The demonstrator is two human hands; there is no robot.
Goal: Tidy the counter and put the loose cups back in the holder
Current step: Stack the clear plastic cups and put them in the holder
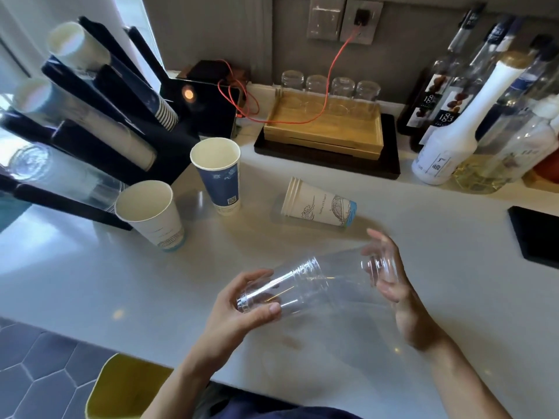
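Lying horizontal, clear cup, narrow end leftward

A café drinks bar: a cup dispenser stocked with paper cups, syrup bottles, and glasses on a wooden tray on the counter.

Left hand and right hand are bare, forearms uncovered, garment dark navy.
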